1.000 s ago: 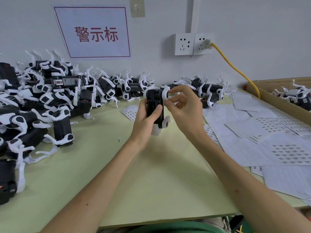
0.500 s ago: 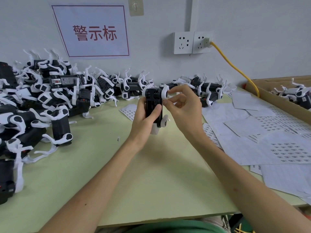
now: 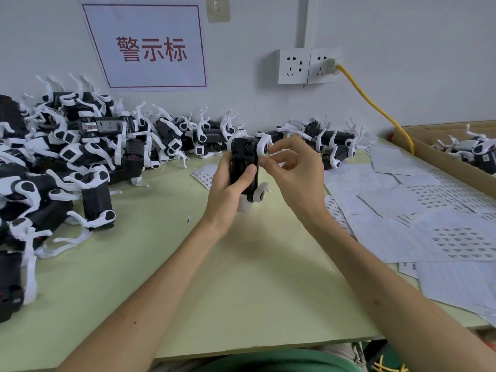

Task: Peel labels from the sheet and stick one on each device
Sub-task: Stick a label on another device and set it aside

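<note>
Left hand [image 3: 228,191] wrapped round the black device [image 3: 244,162], thumb across its front, holding it upright above the middle of the tabletop [image 3: 214,285]. Right hand [image 3: 295,173] just beside it, fingers curled, fingertips [image 3: 264,160] pinched against the device's upper right edge by a white folding arm; anything between them too small to make out.

Open green surface below and in front of both hands, down to the near edge. Hemmed in on the left by a heaped pile of devices [image 3: 67,162], reaching from the wall to the left edge. Row of devices [image 3: 330,140] along the wall behind the hands. Label sheets [image 3: 429,226] spread overlapping over the right side, out to the near right edge; one sheet [image 3: 201,174] flat behind the left hand. Cardboard box [image 3: 418,149] with further devices at the far right, yellow cable [image 3: 375,108] running down from the wall socket to its corner. One loose label [image 3: 188,220] lying near the left wrist.
</note>
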